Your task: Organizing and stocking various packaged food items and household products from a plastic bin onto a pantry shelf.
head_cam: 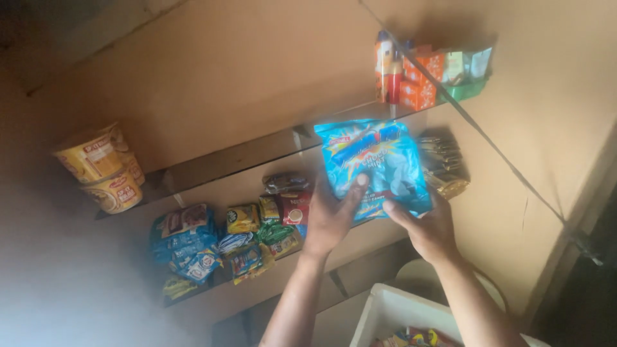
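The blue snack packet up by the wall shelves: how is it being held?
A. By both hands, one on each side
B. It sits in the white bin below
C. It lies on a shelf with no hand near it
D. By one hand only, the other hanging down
A: the left hand and the right hand both touch the lower part of the blue packet, raised in front of the shelves.

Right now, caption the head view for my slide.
Both hands, left and right, hold a blue snack bag up by a wall shelf of packets.
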